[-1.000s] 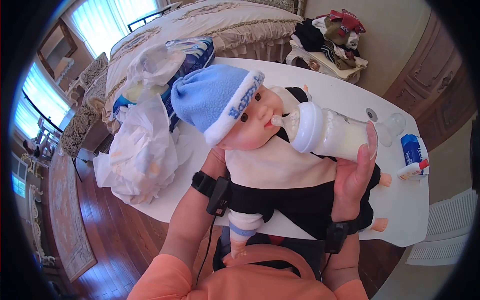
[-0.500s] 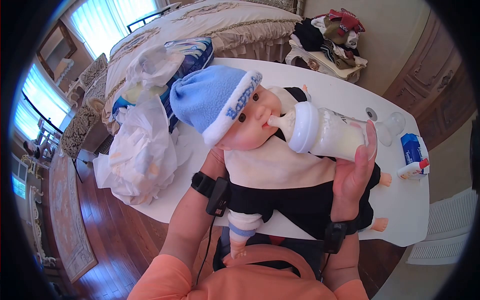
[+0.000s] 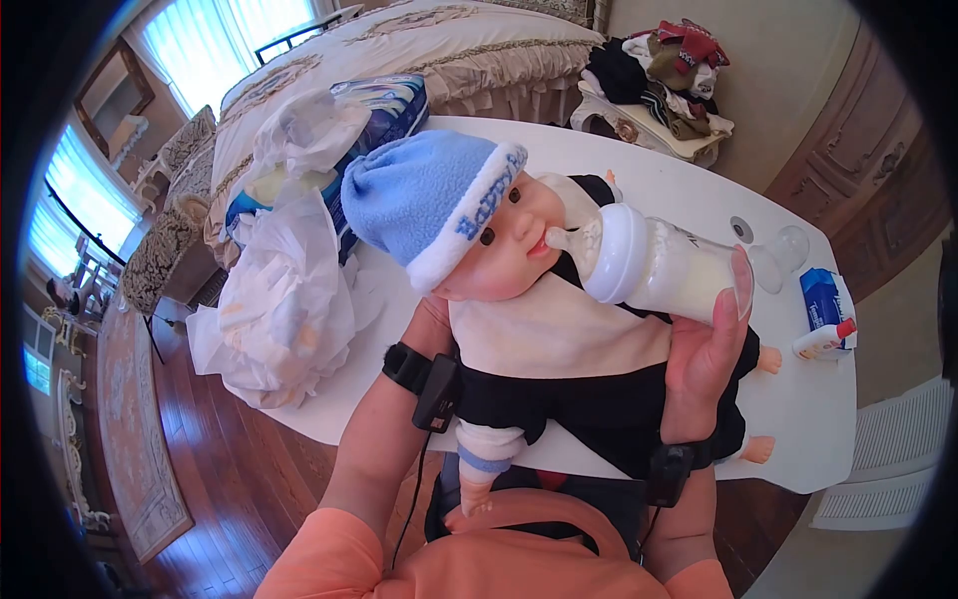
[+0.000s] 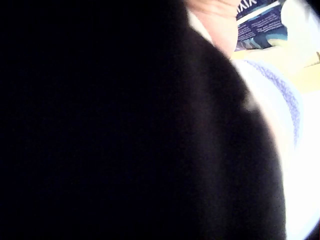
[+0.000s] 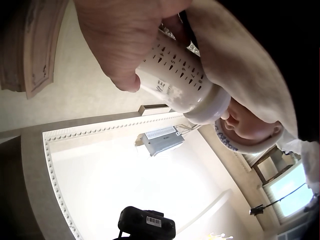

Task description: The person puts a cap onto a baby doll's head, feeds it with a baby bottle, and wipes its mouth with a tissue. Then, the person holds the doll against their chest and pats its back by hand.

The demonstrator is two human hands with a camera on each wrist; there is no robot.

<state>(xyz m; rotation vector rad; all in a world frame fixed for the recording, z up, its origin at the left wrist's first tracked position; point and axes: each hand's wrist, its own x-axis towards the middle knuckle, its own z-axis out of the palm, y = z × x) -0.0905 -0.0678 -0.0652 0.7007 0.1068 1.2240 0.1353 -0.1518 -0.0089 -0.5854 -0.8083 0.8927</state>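
A baby doll (image 3: 559,334) in a blue knit hat (image 3: 424,200) and a cream and black outfit lies face up across the white table. My left hand (image 3: 431,317) is under the doll's head and neck, its fingers hidden. My right hand (image 3: 705,364) grips the lower end of a milk bottle (image 3: 689,275), thumb on one side. The bottle lies tilted over the doll's chest, its teat at the doll's lips. From the right wrist view, the hand (image 5: 125,40) wraps the bottle (image 5: 175,75). Dark cloth fills most of the left wrist view.
Crumpled white plastic bags (image 3: 284,299) and a blue package (image 3: 384,110) lie at the table's left. On its right are a clear cap (image 3: 783,258), a blue box (image 3: 820,298) and a small red-capped bottle (image 3: 820,341). Behind stand a bed (image 3: 479,45) and piled clothes (image 3: 674,75).
The bottle moved slightly left toward the doll's mouth, then back right. The doll's head shifted slightly with it. Both hands keep their places.
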